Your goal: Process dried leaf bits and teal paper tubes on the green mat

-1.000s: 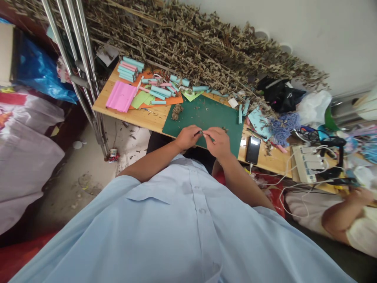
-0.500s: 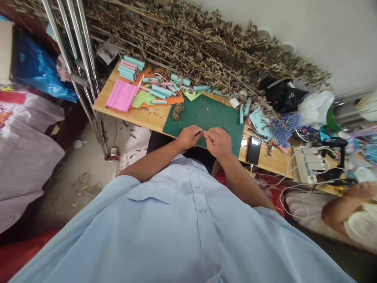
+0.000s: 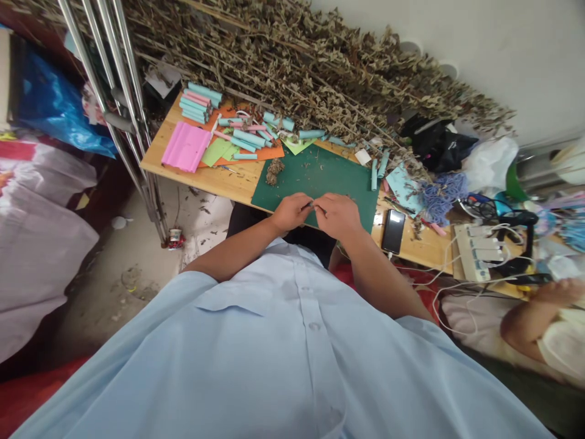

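Sheeting (image 3: 59,103), blue and crumpled, lies at the upper left of the frame; whether it holds anything cannot be told. Right of it, metal poles (image 3: 125,85) slant down to the floor (image 3: 137,244). On the tabletop (image 3: 169,172), pink paper (image 3: 185,146) lies beside an orange sheet (image 3: 269,152) strewn with paper rolls (image 3: 249,139). Next comes a clump of dried leaves (image 3: 275,172) on the left part of a green mat (image 3: 315,177).

Near the centre of the frame, over the mat's near edge, the left hand (image 3: 291,212) has thumb and fingers together on a small dark piece (image 3: 311,205). The right hand (image 3: 338,216) meets it from the other side, fingertips also closed on the piece, which is too small and covered to show its long axis or where it points.

Farther right are a phone (image 3: 393,231), blue cord (image 3: 443,195), a black bag (image 3: 441,146) and a white bag (image 3: 491,161), their contents hidden, then a power strip (image 3: 473,253). Another person's forearm (image 3: 530,323) enters at the lower right.
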A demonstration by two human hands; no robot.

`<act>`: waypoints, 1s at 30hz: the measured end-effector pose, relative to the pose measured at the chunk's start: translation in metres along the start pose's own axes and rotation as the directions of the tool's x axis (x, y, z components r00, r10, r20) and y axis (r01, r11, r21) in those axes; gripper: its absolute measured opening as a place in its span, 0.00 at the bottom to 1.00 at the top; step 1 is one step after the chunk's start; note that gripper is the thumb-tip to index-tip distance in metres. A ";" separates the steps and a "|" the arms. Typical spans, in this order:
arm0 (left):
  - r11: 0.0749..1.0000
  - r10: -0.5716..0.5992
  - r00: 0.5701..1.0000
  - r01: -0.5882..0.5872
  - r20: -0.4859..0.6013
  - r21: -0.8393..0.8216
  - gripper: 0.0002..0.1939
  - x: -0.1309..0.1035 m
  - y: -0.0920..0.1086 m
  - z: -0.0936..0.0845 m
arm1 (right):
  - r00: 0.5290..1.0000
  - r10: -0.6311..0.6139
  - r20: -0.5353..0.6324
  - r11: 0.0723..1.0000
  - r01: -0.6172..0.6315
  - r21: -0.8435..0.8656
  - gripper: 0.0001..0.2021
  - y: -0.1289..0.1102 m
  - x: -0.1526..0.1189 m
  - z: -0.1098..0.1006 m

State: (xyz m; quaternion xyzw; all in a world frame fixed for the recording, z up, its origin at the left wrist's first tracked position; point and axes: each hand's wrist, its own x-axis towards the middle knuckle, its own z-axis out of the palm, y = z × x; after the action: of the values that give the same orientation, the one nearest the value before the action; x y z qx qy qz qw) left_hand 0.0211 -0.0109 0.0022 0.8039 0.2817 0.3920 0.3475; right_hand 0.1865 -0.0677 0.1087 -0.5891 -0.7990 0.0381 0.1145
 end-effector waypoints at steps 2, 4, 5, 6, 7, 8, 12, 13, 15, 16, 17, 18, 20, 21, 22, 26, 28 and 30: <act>1.000 -0.002 1.000 0.002 0.006 0.014 0.10 0.000 -0.001 0.000 | 0.999 0.027 0.041 1.000 -0.027 -0.008 0.09 -0.001 0.005 -0.002; 1.000 0.002 1.000 -0.002 0.004 0.023 0.10 0.001 -0.002 0.000 | 0.996 0.046 0.071 0.999 -0.044 -0.022 0.10 -0.002 0.008 -0.004; 1.000 0.006 1.000 -0.006 -0.001 0.024 0.10 0.001 -0.002 0.000 | 0.996 0.052 0.078 0.998 -0.050 -0.026 0.10 -0.002 0.009 -0.004; 1.000 0.010 1.000 -0.010 -0.007 0.022 0.11 0.002 -0.002 0.000 | 0.995 0.057 0.081 0.998 -0.054 -0.030 0.11 -0.003 0.010 -0.005; 1.000 0.014 1.000 -0.014 -0.014 0.019 0.11 0.002 -0.002 0.000 | 0.995 0.060 0.081 0.998 -0.057 -0.033 0.11 -0.003 0.010 -0.005; 1.000 0.019 1.000 -0.019 -0.019 0.013 0.12 0.002 -0.002 -0.001 | 0.995 0.062 0.079 0.998 -0.059 -0.037 0.11 -0.003 0.010 -0.005; 0.999 0.041 0.999 -0.042 -0.028 -0.026 0.15 0.002 0.000 -0.002 | 0.994 0.074 0.075 0.997 -0.072 -0.030 0.12 -0.003 0.007 -0.009; 0.998 0.044 0.999 -0.045 -0.032 -0.035 0.16 0.002 0.000 -0.002 | 0.995 0.084 0.059 0.996 -0.084 -0.005 0.12 -0.003 0.006 -0.010; 0.998 0.040 0.998 -0.042 -0.044 -0.048 0.15 0.002 -0.001 -0.002 | 0.994 0.110 -0.005 0.991 -0.110 0.078 0.12 0.001 0.004 -0.013; 0.998 0.032 0.998 -0.034 -0.048 -0.051 0.14 0.002 -0.001 -0.001 | 0.991 0.128 -0.047 0.985 -0.121 0.126 0.12 0.004 0.002 -0.014; 0.998 0.022 0.999 -0.024 -0.049 -0.052 0.13 0.002 -0.002 -0.001 | 0.985 0.149 -0.085 0.976 -0.133 0.171 0.12 0.007 0.000 -0.014; 0.999 0.010 0.999 -0.013 -0.046 -0.050 0.12 0.002 -0.002 -0.001 | 0.978 0.173 -0.115 0.967 -0.147 0.207 0.12 0.012 -0.003 -0.014; 0.999 -0.021 0.999 0.019 -0.039 -0.037 0.10 0.003 -0.001 -0.001 | 0.960 0.240 -0.142 0.947 -0.200 0.253 0.11 0.023 -0.010 -0.010; 0.999 -0.038 0.999 0.037 -0.036 -0.029 0.09 0.003 -0.001 -0.001 | 0.949 0.283 -0.141 0.933 -0.238 0.269 0.11 0.030 -0.014 -0.006; 0.998 -0.058 0.998 0.058 -0.038 -0.023 0.08 0.003 0.000 -0.001 | 0.934 0.331 -0.134 0.916 -0.283 0.285 0.11 0.038 -0.019 -0.002; 0.989 -0.146 0.988 0.144 -0.060 -0.024 0.07 0.004 0.003 0.000 | 0.851 0.505 -0.147 0.834 -0.436 0.338 0.12 0.071 -0.040 0.018; 0.986 -0.168 0.984 0.166 -0.056 -0.030 0.08 0.005 0.004 0.000 | 0.806 0.574 -0.144 0.790 -0.499 0.356 0.13 0.084 -0.049 0.026; 0.985 -0.170 0.984 0.169 -0.055 -0.035 0.08 0.005 0.005 0.000 | 0.776 0.617 -0.130 0.757 -0.541 0.367 0.13 0.091 -0.056 0.033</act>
State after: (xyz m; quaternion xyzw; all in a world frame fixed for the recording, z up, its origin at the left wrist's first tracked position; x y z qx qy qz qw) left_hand 0.0245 -0.0099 0.0083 0.7601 0.3532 0.3882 0.3832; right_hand 0.2792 -0.0906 0.0514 -0.7831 -0.5389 0.1238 0.2844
